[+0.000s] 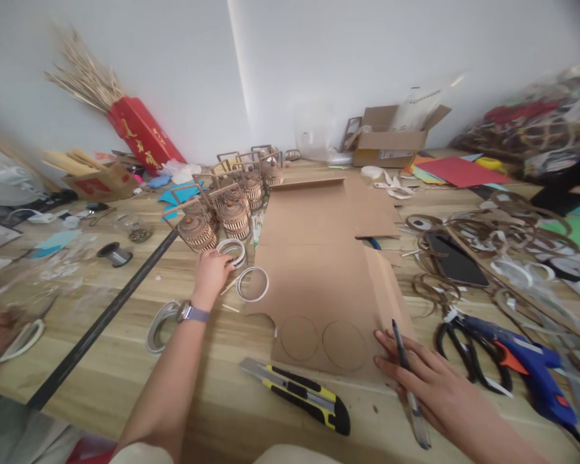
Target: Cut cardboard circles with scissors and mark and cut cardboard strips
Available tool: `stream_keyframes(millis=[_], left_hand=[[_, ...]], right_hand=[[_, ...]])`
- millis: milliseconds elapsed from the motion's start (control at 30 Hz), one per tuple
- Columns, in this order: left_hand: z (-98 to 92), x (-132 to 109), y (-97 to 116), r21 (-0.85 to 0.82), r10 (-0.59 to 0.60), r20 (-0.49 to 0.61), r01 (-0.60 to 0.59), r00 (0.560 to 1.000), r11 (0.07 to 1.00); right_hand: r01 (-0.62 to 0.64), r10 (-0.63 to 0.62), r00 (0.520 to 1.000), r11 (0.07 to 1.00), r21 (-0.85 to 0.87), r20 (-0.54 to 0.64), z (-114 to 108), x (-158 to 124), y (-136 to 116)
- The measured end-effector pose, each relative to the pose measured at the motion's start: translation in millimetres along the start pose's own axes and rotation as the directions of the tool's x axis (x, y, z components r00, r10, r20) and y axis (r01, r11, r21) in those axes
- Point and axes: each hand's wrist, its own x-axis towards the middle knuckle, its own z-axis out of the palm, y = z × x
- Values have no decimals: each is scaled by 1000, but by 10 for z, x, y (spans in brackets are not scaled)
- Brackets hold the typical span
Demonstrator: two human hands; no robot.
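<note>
Reaching ahead, my left hand (pixel 210 274) has bent fingers on the stacked white rings (pixel 232 250); I can't tell its grip. Right hand (pixel 430 386) pinches a pen (pixel 400 348), fingertips flat on the cardboard (pixel 319 270), 2 drawn circles (pixel 298 338) just left, utility knife (pixel 299 394) beside them.

Just the one view here, riding on the person's head, tipped forward and down over the wooden table (pixel 212 399) toward the white wall (pixel 319 51), close in, left hand (pixel 210 274) and right hand (pixel 430 380) entering at the bottom edge.
</note>
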Motion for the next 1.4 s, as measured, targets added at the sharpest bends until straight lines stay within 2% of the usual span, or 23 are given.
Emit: stream_keyframes(millis=[67, 167, 267, 333, 433, 567, 633, 700, 767, 800, 833, 867, 900, 933, 1000, 1100, 1167, 1200, 1267, 1333, 1400], left_hand=[[9, -54, 49, -13, 16, 0, -16, 1000, 1000], [-19, -306, 223, -51, 39, 11, -38, 999, 998], [-33, -635, 457, -113, 134, 125, -120, 983, 986], [-30, -799, 569, -125, 154, 190, -132, 970, 983], [-48, -900, 615, -90, 71, 209, -53, 975, 995], [-144, -920, 615, -98, -76, 204, 97, 976, 990], [-186, -970, 676, -152, -125, 266, 169, 956, 974], [-199, -1056, 784, -230, -137, 381, 238, 914, 944], [-178, -1154, 922, -389, -133, 537, 384, 833, 837], [-157, -1198, 995, -505, -136, 636, 542, 760, 671], [-131, -1234, 1066, -576, -130, 710, 677, 692, 458], [-102, -1263, 1133, -598, -111, 763, 761, 637, 252], [-73, -1284, 1193, -593, -88, 796, 800, 599, 90], [-47, -1297, 1244, -586, -77, 808, 811, 584, 4], [-8, -1311, 1310, -581, -114, 811, 812, 574, -51], [-2, -1315, 1316, -561, -251, 805, 828, 538, -23], [-32, -1315, 1272, -527, -267, 805, 845, 531, 91], [-52, -1316, 1243, -520, -250, 798, 836, 548, 174], [-95, -1321, 1178, -523, -206, 763, 772, 613, 362], [-132, -1331, 1119, -521, -164, 700, 654, 695, 549], [-169, -1340, 1081, -485, -143, 609, 509, 780, 712]], right_hand=[[-2, 2, 1000, 1000, 0, -1, -15, 14, -10], [7, -6, 1000, 1000, -2, 19, -73, 35, -31], [31, -30, 999, 999, -26, 16, -170, 71, -51], [59, -60, 998, 997, -45, -8, -241, 100, -57], [88, -91, 995, 994, -60, -38, -343, 136, -52], [57, -61, 995, 996, -63, -73, -465, 156, -27], [33, -37, 995, 998, -51, -89, -509, 155, -6], [16, -18, 993, 1000, -17, -120, -532, 148, 18], [-12, 16, 989, 999, 32, -149, -535, 140, 33], [-29, 37, 986, 998, 53, -160, -533, 137, 34], [-47, 57, 986, 997, 69, -158, -534, 136, 31], [-64, 75, 987, 995, 83, -145, -538, 137, 23], [-72, 84, 989, 992, 100, -123, -548, 140, 14], [-73, 85, 992, 989, 125, -93, -565, 144, 6], [-81, 89, 995, 979, 187, -33, -613, 159, 11], [-202, 206, 979, 957, 209, 5, -694, 204, 115], [-323, 313, 943, 942, 91, 111, -724, 265, 258], [-361, 355, 914, 933, -3, 195, -724, 305, 343], [-363, 408, 846, 912, -191, 343, -689, 396, 519], [-354, 434, 818, 897, -265, 377, -618, 483, 677], [-357, 447, 816, 889, -288, 366, -546, 549, 798]])
